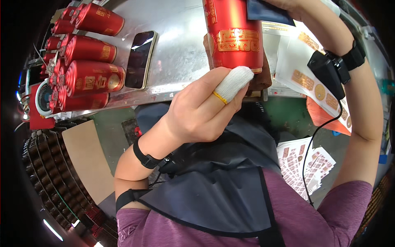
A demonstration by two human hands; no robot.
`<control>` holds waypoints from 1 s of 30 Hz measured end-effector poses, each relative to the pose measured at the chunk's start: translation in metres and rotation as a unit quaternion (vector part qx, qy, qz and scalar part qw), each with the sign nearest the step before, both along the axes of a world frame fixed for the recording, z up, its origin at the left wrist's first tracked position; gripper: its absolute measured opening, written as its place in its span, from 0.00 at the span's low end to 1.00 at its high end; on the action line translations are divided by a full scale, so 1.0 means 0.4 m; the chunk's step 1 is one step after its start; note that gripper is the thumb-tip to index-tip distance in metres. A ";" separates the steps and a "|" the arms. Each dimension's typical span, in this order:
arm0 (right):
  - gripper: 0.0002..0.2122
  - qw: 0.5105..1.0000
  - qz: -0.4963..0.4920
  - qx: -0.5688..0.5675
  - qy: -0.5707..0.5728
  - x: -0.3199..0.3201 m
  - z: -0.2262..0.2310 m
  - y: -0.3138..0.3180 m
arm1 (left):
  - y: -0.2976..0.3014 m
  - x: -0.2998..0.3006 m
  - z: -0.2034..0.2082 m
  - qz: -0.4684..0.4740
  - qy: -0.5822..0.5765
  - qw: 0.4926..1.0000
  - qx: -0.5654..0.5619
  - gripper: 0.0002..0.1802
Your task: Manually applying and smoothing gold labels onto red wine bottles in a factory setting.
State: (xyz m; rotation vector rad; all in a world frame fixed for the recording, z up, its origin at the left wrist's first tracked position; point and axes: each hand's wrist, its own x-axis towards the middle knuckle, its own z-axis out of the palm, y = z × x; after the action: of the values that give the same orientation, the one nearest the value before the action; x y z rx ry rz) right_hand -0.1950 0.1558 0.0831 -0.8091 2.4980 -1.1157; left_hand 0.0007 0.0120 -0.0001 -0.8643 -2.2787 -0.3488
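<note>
A red metallic canister [235, 45] with raised gold patterns lies with its narrow end toward me, over a brown block [257, 74] on the metal table. My left hand [205, 105] is closed on its near end, and a white knitted finger cover with a yellow edge [234, 84] sits on one finger. At the top edge of the picture, my right hand [286, 4] holds a dark blue flat piece [267, 11] against the canister's right side. Its fingertips are largely cut off by the frame.
Several matching red canisters [96, 78] stand crowded at the left, beside a phone [140, 59]. Sheets of gold decals [306, 78] lie on the right. Below are fanned printed sheets [302, 164], a cardboard sheet [88, 158] and brown stacked racks [49, 173]. A black cable [306, 164] hangs from my right wrist.
</note>
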 end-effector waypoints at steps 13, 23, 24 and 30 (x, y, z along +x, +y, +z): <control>0.26 0.983 0.065 -0.069 0.156 -0.058 -0.080 0.016 | -0.043 0.042 -0.002 0.054 -0.057 0.996 0.045 0.19; 0.24 0.982 0.015 -0.039 0.184 -0.038 -0.070 0.027 | -0.029 0.038 -0.006 0.037 -0.083 0.994 0.067 0.19; 0.24 0.984 0.014 -0.054 0.170 -0.038 -0.073 0.028 | -0.028 0.039 -0.008 0.039 -0.075 0.994 0.062 0.19; 0.23 0.992 0.039 -0.028 0.120 -0.004 -0.023 0.063 | -0.017 0.025 -0.006 0.038 -0.026 0.999 0.004 0.20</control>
State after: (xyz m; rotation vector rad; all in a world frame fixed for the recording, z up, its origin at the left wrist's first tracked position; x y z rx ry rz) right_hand -0.1967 0.1810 0.0741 -1.1067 2.6084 -1.1269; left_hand 0.0108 0.0052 -0.0024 -0.7698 -2.3491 -0.3499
